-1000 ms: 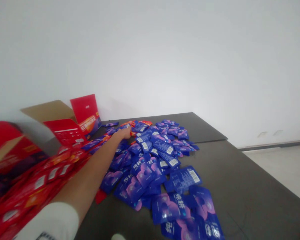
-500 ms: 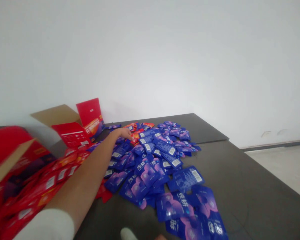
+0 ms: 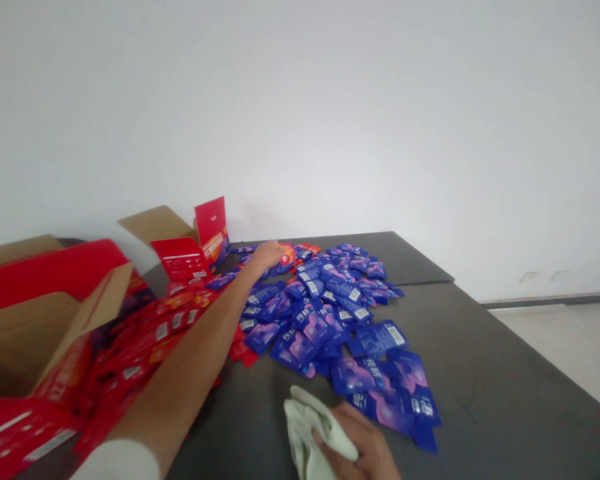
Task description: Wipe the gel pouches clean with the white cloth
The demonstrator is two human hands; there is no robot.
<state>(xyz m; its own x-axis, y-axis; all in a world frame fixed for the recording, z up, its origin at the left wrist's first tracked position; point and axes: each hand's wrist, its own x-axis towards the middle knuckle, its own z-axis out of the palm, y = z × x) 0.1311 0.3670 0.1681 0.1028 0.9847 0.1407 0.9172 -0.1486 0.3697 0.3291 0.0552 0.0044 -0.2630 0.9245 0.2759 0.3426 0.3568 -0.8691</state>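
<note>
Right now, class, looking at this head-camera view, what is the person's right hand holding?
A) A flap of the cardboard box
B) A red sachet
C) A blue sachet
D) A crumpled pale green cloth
D: the right hand is closed around the crumpled pale green cloth, with its fingers pressed into the folds.

Cloth (image 3: 305, 430) in right hand (image 3: 357, 443) (blue sachets (image 3: 325, 313) beyond)
</note>
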